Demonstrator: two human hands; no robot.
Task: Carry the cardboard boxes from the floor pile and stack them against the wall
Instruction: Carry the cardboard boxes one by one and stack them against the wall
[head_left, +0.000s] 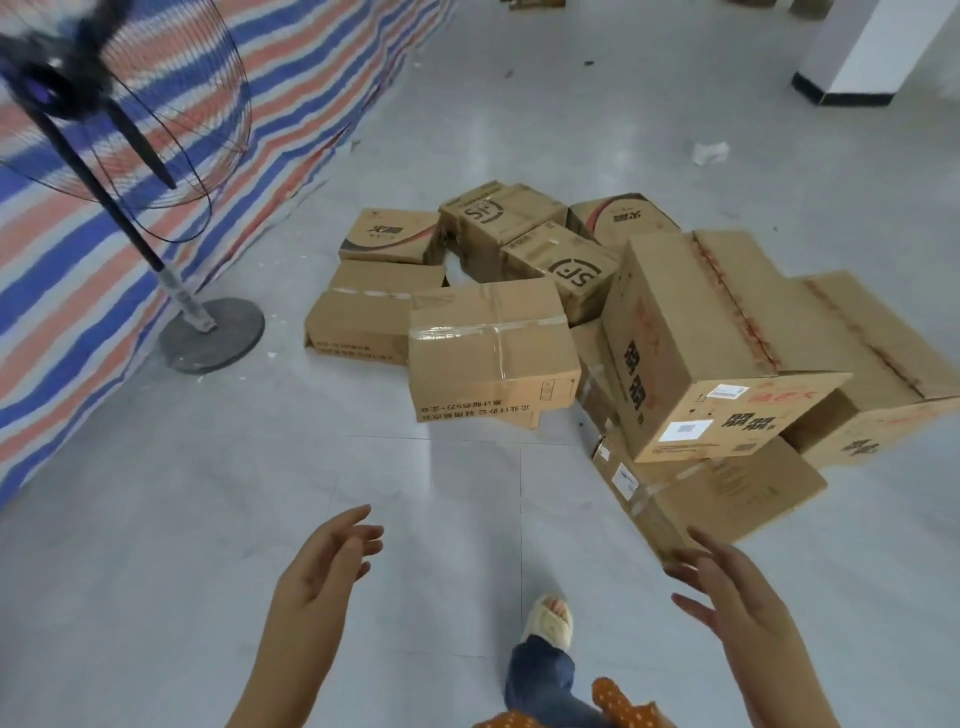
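Note:
A pile of several brown cardboard boxes lies on the grey tiled floor ahead. Nearest the middle is a taped box (493, 353). To its right a large box with red tape (711, 348) rests tilted on a lower flat box (717, 493). Boxes with a round black logo (561, 260) lie behind. My left hand (322, 566) and my right hand (732, 597) are held out in front of me, fingers straight and spread, holding nothing. The right fingertips are close to the lower flat box's near corner; I cannot tell whether they touch it.
A standing fan (130, 130) with a round base (213, 335) stands at the left before a red, white and blue striped tarp (62, 291). A white pillar (878, 47) rises at the far right. My slippered foot (548, 621) steps forward on the tiles.

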